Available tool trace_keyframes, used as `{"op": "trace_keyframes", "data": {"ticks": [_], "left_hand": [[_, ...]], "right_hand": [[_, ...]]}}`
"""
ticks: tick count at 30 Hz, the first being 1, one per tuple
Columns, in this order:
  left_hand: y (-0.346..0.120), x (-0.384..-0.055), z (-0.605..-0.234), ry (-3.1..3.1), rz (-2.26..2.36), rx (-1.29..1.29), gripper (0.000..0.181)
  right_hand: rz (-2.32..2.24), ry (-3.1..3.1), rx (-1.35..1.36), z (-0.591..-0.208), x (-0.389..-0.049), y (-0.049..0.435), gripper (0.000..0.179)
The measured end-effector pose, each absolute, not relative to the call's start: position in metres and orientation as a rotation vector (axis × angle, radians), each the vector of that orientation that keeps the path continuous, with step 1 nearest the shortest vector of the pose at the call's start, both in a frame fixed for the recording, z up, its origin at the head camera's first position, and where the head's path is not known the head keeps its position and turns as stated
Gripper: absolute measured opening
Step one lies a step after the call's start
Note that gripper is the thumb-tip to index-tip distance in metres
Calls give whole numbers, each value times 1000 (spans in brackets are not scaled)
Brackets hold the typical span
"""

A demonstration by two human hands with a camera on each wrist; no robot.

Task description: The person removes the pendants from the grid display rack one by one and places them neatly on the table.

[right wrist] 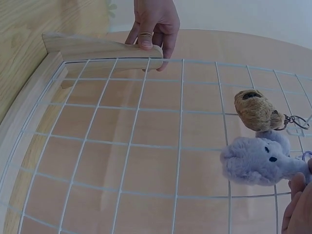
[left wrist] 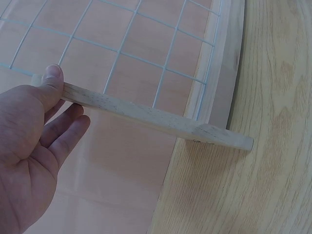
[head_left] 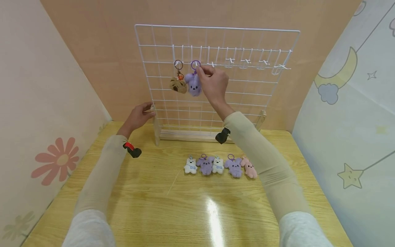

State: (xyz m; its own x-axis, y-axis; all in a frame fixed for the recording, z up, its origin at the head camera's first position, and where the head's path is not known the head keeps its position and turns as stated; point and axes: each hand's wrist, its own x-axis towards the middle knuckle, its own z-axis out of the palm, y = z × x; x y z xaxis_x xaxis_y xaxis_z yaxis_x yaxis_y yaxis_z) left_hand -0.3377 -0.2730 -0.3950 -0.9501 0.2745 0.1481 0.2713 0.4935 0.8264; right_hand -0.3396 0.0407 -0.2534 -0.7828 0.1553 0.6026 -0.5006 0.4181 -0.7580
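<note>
My right hand (head_left: pixel 214 84) pinches a purple plush keychain (head_left: pixel 194 88) near its top, close to its purple ring (head_left: pixel 195 64). That ring is at the second hook from the left on a white wire grid rack (head_left: pixel 216 28); whether the hook bears its weight I cannot tell. Beside it hangs a brown plush keychain (head_left: pixel 178 85) on the leftmost hook. My left hand (left wrist: pixel 29 141) holds the upper end of the rack's left wooden upright (left wrist: pixel 141 114), thumb on one side and fingers on the other. In the right wrist view, the right fingertips (right wrist: pixel 297 187) show only at the edge.
Several plush keychains lie in a row on the wooden table (head_left: pixel 148 192): white bears (head_left: pixel 191 166), purple ones (head_left: pixel 235 168) and a pink one (head_left: pixel 249 168), near my right forearm. More white hooks (head_left: pixel 247 61) line the rack to the right. Patterned walls flank the table.
</note>
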Motion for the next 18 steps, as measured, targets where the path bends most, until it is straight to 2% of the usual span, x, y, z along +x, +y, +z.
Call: {"op": "trace_keyframes", "data": {"ticks": [18], "left_hand": [[-274,-337,-394,2728,1486,491,64]], "right_hand": [[1415,-2041,213,-253,-343,35,22]]}}
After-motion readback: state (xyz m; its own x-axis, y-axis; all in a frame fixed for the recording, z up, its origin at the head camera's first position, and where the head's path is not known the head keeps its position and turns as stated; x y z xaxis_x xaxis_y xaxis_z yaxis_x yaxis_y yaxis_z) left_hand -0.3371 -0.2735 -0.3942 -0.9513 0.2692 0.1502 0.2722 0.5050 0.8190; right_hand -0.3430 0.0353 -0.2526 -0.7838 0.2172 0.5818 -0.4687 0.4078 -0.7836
